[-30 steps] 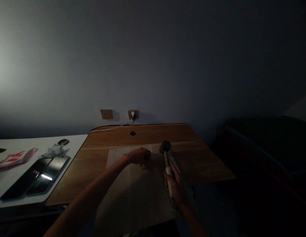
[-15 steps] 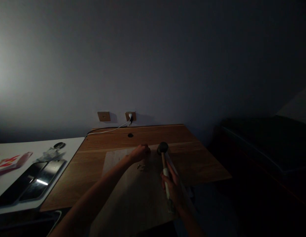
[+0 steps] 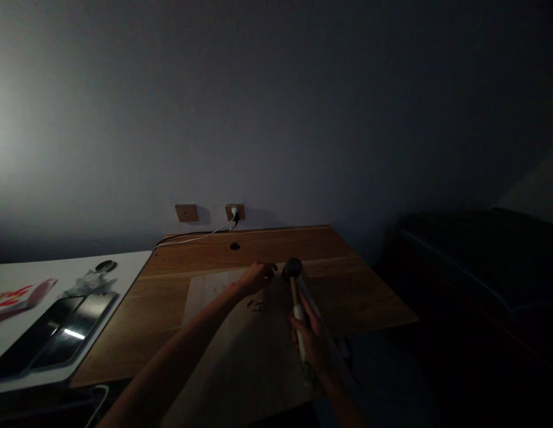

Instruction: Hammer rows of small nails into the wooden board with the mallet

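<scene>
My right hand [image 3: 312, 336] is wrapped around the handle of a mallet [image 3: 296, 291]. Its dark, rounded head points away from me, and its light handle runs back through my fist. Just left of the mallet head is my left hand [image 3: 259, 277], held over the far part of a pale wooden board [image 3: 231, 351]. Its fingertips are drawn together; whatever they pinch is too small and dark to make out. Several small metallic screws [image 3: 258, 305] lie loose on the board, a little nearer to me than my left hand.
The board rests on a brown wooden table [image 3: 160, 303] against a grey wall. Cables [image 3: 200, 238] run to a wall socket [image 3: 234, 211]. At left, a white table [image 3: 129, 267] bears dark glossy panels [image 3: 65, 333], a crumpled clear bag [image 3: 87, 284] and a red-and-white packet [image 3: 20, 297].
My left hand has shifted slightly to the right, and its fingertips are nearer the mallet head. More of the screws show. The mallet stays nearly where it was in my right hand.
</scene>
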A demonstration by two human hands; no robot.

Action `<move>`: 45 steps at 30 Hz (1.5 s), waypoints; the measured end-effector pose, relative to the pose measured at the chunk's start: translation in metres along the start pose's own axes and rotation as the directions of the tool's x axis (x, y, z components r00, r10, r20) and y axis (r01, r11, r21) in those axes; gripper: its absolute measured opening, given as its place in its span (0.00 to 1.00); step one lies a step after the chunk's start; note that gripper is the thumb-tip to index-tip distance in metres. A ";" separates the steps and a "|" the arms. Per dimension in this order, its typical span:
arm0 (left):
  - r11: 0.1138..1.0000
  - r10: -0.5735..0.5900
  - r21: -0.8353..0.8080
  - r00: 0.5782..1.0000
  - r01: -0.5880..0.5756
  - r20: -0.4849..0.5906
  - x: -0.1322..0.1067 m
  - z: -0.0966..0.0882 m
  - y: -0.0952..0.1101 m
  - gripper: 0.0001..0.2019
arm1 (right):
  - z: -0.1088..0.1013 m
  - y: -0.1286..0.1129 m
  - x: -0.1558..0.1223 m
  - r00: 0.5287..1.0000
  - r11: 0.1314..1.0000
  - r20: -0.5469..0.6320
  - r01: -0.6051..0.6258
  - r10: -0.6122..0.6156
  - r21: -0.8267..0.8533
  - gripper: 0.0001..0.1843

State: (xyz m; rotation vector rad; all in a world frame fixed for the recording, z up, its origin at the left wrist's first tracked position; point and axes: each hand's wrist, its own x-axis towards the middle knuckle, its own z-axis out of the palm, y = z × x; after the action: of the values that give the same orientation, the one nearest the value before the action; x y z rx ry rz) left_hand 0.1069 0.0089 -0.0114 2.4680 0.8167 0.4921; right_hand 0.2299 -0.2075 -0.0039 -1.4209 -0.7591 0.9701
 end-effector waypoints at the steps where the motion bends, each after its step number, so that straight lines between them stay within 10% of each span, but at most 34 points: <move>1: 0.999 -0.019 -0.042 1.000 0.018 -0.015 0.000 0.002 -0.002 0.22 | 0.000 0.000 0.000 1.000 1.000 0.013 0.000 0.001 -0.008 0.46; 25: 0.924 -0.164 -0.362 0.984 0.125 -0.077 -0.012 0.027 -0.020 0.23 | -0.002 0.008 0.003 0.999 0.999 0.004 0.035 -0.035 -0.016 0.38; 45: 0.953 -0.139 -0.291 0.974 0.083 -0.179 -0.016 0.022 -0.016 0.19 | 0.001 0.021 0.005 0.976 0.994 0.198 0.101 -0.090 -0.044 0.37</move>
State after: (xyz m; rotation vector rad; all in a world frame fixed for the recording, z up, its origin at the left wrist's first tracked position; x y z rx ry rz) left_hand 0.0981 0.0024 -0.0409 2.1224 0.8911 0.7653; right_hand 0.2290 -0.2041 -0.0254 -1.3345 -0.9966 1.0313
